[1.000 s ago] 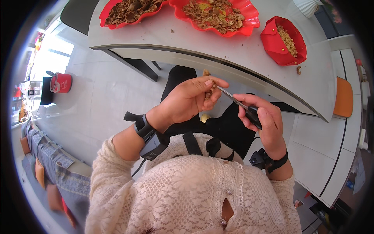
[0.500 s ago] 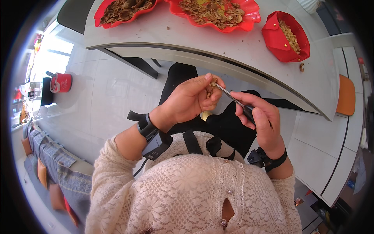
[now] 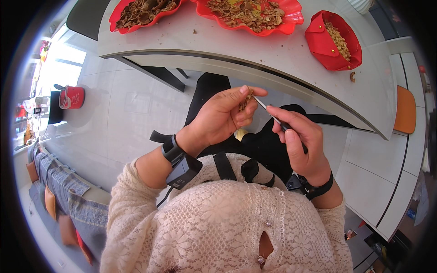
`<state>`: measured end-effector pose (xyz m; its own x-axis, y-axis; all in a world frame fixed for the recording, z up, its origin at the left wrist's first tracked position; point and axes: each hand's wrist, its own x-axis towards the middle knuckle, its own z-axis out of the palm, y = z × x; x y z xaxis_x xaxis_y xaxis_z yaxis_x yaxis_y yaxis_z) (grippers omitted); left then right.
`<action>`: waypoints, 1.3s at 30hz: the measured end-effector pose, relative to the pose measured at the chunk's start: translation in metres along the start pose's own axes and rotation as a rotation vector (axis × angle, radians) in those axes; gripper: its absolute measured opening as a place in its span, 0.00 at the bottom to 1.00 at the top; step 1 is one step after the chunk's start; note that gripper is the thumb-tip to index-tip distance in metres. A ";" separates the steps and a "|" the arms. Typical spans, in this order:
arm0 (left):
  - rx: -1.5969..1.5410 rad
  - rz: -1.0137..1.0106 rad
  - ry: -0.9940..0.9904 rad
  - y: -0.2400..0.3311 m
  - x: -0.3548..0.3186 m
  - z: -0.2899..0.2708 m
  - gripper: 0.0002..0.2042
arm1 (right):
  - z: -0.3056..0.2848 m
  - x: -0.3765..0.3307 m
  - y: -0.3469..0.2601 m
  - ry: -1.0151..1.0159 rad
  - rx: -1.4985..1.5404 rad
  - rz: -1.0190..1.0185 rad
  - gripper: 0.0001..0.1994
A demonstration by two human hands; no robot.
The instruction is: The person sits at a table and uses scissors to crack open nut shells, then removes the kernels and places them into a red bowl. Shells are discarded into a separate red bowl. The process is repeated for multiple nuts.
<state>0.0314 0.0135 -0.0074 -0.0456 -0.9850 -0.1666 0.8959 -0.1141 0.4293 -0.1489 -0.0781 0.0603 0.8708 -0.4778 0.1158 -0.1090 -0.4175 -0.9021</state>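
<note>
Above my lap, my left hand (image 3: 214, 116) is closed on a brown piece of walnut (image 3: 246, 101), pinched between thumb and fingers, with its index finger stretched out. Part of the walnut is hidden behind the fingers. My right hand (image 3: 306, 144) grips the black handle of a thin metal pick (image 3: 262, 105). The pick's tip meets the walnut or ends right beside it; I cannot tell which. Beyond my hands, on the table, a red fabric box (image 3: 319, 43) holds pale walnut kernels (image 3: 337, 42).
On the white table (image 3: 218, 49) stand a scalloped red dish (image 3: 293, 19) of shell bits and another red dish (image 3: 122, 30) of larger shells. A shell fragment (image 3: 353, 77) lies by the box. The table edge runs just beyond my hands. A red bucket (image 3: 75, 97) stands at the left.
My left index finger has straightened out past the walnut. My right hand has shifted slightly and tilted the pick. Both hands keep their hold.
</note>
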 end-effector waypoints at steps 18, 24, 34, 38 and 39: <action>0.301 0.047 0.049 -0.002 -0.003 0.004 0.20 | -0.003 0.010 -0.002 -0.057 -0.204 -0.128 0.18; 0.224 -0.001 0.016 0.001 -0.007 -0.001 0.20 | -0.013 0.014 0.005 -0.046 0.612 0.444 0.23; 0.385 0.003 0.087 -0.005 -0.005 0.001 0.22 | -0.008 0.006 0.006 -0.060 0.302 0.262 0.20; 0.350 -0.002 0.046 -0.001 -0.006 -0.004 0.22 | -0.005 0.009 0.015 0.043 0.761 0.587 0.28; 0.290 -0.031 0.044 -0.001 -0.005 -0.005 0.22 | -0.005 0.009 0.018 0.070 0.848 0.649 0.28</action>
<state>0.0334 0.0195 -0.0114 -0.0457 -0.9745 -0.2195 0.7307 -0.1824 0.6579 -0.1455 -0.0935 0.0474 0.7339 -0.4695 -0.4910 -0.1494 0.5935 -0.7908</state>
